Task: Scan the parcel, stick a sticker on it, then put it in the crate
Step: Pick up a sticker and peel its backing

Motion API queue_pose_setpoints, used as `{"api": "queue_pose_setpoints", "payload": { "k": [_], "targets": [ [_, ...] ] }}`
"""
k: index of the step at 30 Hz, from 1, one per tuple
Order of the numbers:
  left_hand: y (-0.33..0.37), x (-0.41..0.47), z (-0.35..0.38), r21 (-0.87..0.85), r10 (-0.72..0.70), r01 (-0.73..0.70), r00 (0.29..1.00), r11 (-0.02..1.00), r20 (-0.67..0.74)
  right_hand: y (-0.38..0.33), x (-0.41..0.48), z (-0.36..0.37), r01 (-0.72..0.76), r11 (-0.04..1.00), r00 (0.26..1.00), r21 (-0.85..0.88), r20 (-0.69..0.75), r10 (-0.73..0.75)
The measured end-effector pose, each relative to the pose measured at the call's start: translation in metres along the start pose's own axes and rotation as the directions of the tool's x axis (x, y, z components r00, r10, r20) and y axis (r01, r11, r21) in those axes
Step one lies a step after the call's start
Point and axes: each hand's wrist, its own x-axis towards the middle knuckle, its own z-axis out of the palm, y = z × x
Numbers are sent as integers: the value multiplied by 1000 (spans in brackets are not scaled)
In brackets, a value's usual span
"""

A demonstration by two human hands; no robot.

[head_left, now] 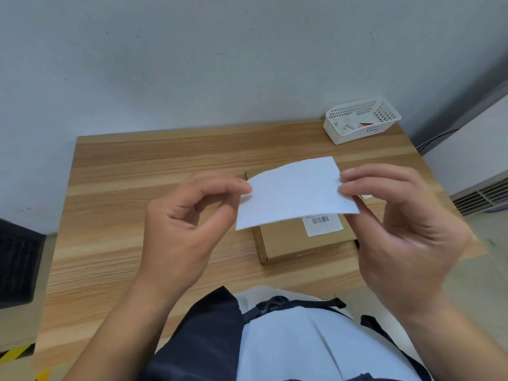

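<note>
Two bare hands hold one white rectangular sheet of sticker paper in the air above the flat brown cardboard parcel. The left hand pinches the sheet's left edge between thumb and forefinger, its other fingers loosely curled. The right hand pinches the right edge the same way.

The sheet hides the far half of the parcel. The near half shows, with a white barcode label on its top, toward the right.

The parcel lies flat on the pale wood-grain table, right of the middle. Beyond the parcel and to its right, at the table's far corner, stands a white plastic lattice basket with small items inside, well apart from it.

Left of the parcel a broad stretch of tabletop runs to the edge. Past that edge a dark boxy thing sits lower, cut off by the view. Behind the parcel the table meets a scuffed grey wall. Right of the parcel, past the table's edge, a louvred vent shows low down.
</note>
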Motion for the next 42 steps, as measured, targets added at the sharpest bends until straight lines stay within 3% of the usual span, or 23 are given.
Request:
{"api": "queue_pose_setpoints", "payload": {
  "k": [6,20,27,37,39,42],
  "targets": [
    [-5,0,-2,-46,11,-5,990,999,137,0,-4,2,-5,1000,1000,30,-3,5],
    [-5,1,0,-87,46,-46,999,995,-1,-1,-5,1,73,996,997,43,-25,-72],
    [0,-2,-1,56,178,-174,979,983,-96,2,-10,0,56,998,998,39,-27,-55],
    [2,-4,5,33,25,-20,987,999,-160,0,-12,-1,-4,1000,1000,30,4,4],
    [2,-2,6,-2,-40,41,982,999,-184,0,-12,-1,-66,996,998,64,24,65],
    [0,-1,6,-89,-145,130,971,987,-187,0,-12,0,-272,939,962,210,72,263]
  ]
}}
